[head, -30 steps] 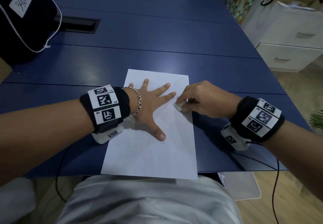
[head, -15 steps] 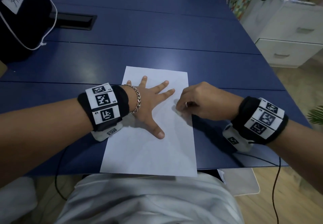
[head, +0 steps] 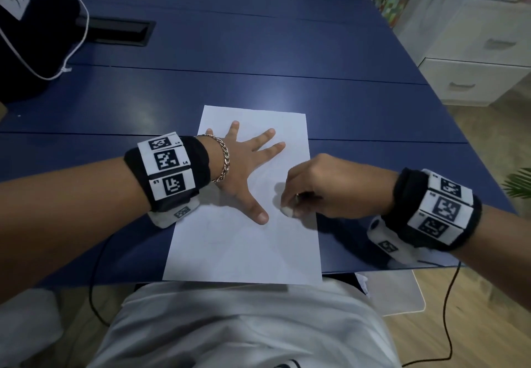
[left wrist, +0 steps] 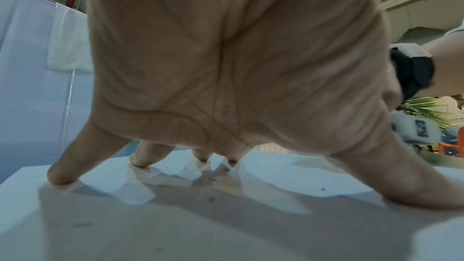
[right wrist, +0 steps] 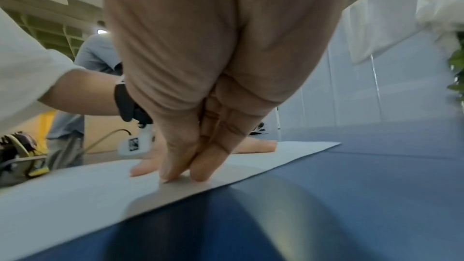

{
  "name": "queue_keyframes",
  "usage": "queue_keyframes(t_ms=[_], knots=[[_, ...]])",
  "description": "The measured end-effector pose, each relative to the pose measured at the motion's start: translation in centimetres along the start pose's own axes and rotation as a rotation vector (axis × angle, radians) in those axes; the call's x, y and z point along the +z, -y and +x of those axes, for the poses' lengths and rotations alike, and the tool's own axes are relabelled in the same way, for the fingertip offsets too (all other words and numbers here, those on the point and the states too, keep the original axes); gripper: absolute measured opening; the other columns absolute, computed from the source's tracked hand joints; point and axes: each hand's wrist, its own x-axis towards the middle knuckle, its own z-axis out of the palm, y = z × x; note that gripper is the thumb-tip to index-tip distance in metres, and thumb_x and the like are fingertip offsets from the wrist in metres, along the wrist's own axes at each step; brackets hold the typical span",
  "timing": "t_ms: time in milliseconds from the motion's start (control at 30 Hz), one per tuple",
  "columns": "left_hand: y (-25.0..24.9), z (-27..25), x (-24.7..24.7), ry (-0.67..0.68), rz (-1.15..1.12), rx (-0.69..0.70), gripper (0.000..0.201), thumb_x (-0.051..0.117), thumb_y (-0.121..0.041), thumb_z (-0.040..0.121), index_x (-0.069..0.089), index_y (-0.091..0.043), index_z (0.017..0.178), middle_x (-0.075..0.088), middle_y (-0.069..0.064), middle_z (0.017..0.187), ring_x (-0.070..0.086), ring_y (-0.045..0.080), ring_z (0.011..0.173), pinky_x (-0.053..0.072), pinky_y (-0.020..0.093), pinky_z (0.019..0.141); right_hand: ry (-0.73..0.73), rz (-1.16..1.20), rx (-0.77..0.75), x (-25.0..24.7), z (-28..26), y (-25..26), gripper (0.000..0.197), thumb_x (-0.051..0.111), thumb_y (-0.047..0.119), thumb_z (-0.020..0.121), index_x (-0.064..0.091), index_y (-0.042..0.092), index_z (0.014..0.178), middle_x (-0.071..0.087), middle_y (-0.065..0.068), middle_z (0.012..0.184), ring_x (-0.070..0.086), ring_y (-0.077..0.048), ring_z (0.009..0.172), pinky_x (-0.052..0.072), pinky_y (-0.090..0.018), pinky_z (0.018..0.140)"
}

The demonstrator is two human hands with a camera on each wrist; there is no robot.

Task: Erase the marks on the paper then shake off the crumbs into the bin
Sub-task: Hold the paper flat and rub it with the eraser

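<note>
A white sheet of paper [head: 244,250] lies lengthwise at the near edge of the blue table [head: 258,60]. My left hand [head: 247,166] lies flat on the sheet with its fingers spread, pressing it down; from the left wrist view the fingertips [left wrist: 60,178] touch the paper [left wrist: 200,225], which carries a few dark crumbs. My right hand [head: 313,189] pinches a small white eraser [head: 286,211] and presses it on the sheet near its right edge. In the right wrist view the curled fingers [right wrist: 185,158] hide the eraser. Faint pencil traces show on the lower half of the paper.
A black bag [head: 31,25] with a white label sits at the far left of the table, next to a black cable slot [head: 117,33]. White drawers [head: 477,66] stand to the right. A pale bin [head: 393,293] stands on the floor under the table's near right corner.
My right hand has rubbed the eraser down the sheet's right side, towards me. The left hand has stayed spread on the paper.
</note>
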Motion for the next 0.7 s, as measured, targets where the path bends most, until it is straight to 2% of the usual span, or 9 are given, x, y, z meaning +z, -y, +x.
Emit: queue_keyframes(t_ms=[133, 200, 267, 333, 433, 500, 600, 700], knots=[[0.0, -0.2, -0.1, 0.001, -0.026, 0.005, 0.155, 0.058, -0.107, 0.033, -0.038, -0.058, 0.145, -0.044, -0.027, 0.157, -0.026, 0.052, 0.152, 0.009, 0.082, 0.114, -0.14, -0.004, 0.11, -0.8, 0.6, -1.9, 0.019, 0.072, 0.008, 0.089, 0.078, 0.025, 0.093, 0.069, 0.013, 0.091, 0.065, -0.008, 0.082, 0.055, -0.03, 0.079], [0.0, -0.2, -0.1, 0.011, -0.027, 0.0, 0.154, 0.062, -0.105, 0.038, -0.037, -0.058, 0.146, -0.043, -0.027, 0.158, -0.027, 0.052, 0.151, 0.009, 0.082, 0.114, -0.12, -0.021, 0.077, -0.3, 0.6, -1.2, 0.018, 0.069, 0.007, 0.088, 0.076, 0.024, 0.089, 0.067, 0.011, 0.089, 0.064, -0.009, 0.079, 0.054, -0.031, 0.075], [0.0, -0.1, -0.1, 0.01, -0.017, -0.004, 0.153, 0.062, -0.104, 0.039, -0.037, -0.057, 0.146, -0.043, -0.027, 0.158, -0.027, 0.052, 0.151, 0.009, 0.081, 0.115, -0.038, -0.046, 0.022, 0.4, 0.4, 0.3, 0.013, 0.068, 0.009, 0.09, 0.075, 0.02, 0.089, 0.067, 0.008, 0.089, 0.063, -0.012, 0.077, 0.053, -0.032, 0.073], [0.0, -0.2, -0.2, 0.005, -0.017, -0.001, 0.153, 0.062, -0.104, 0.038, -0.037, -0.058, 0.146, -0.043, -0.027, 0.158, -0.027, 0.051, 0.151, 0.009, 0.08, 0.115, -0.045, -0.079, 0.027, 0.0, 0.3, 0.0, 0.011, 0.067, 0.01, 0.091, 0.075, 0.018, 0.09, 0.067, 0.006, 0.089, 0.063, -0.014, 0.078, 0.054, -0.034, 0.073], [0.0, -0.2, -0.1, -0.001, -0.037, 0.012, 0.152, 0.063, -0.104, 0.04, -0.037, -0.058, 0.146, -0.044, -0.027, 0.158, -0.026, 0.049, 0.152, 0.007, 0.08, 0.116, -0.193, -0.048, 0.144, -1.4, -0.1, -1.6, 0.011, 0.073, 0.016, 0.093, 0.078, 0.023, 0.1, 0.069, 0.01, 0.097, 0.065, -0.007, 0.081, 0.055, -0.028, 0.079], [0.3, -0.3, 0.2, -0.026, -0.066, 0.016, 0.154, 0.062, -0.105, 0.038, -0.039, -0.059, 0.144, -0.045, -0.026, 0.157, -0.026, 0.047, 0.153, 0.005, 0.08, 0.116, -0.201, -0.02, 0.16, -1.3, -0.4, -1.5, 0.014, 0.074, 0.017, 0.093, 0.078, 0.026, 0.104, 0.069, 0.013, 0.099, 0.064, -0.004, 0.082, 0.053, -0.022, 0.079], [1.2, -0.8, 0.6, -0.102, -0.101, 0.038, 0.157, 0.061, -0.106, 0.039, -0.042, -0.052, 0.145, -0.046, -0.018, 0.159, -0.027, 0.041, 0.155, -0.002, 0.077, 0.118, -0.128, -0.035, 0.152, 0.2, -0.4, -0.6, 0.021, 0.067, 0.006, 0.088, 0.075, 0.024, 0.096, 0.066, 0.011, 0.096, 0.062, -0.009, 0.083, 0.053, -0.028, 0.079], [3.1, -1.8, 1.2, -0.142, -0.027, 0.047, 0.16, 0.058, -0.106, 0.043, -0.039, -0.041, 0.152, -0.043, -0.005, 0.163, -0.031, 0.036, 0.154, -0.012, 0.072, 0.12, -0.118, -0.023, 0.208, 0.3, -0.5, -1.1, 0.025, 0.065, 0.002, 0.086, 0.075, 0.023, 0.096, 0.066, 0.01, 0.098, 0.063, -0.01, 0.085, 0.053, -0.032, 0.08]])
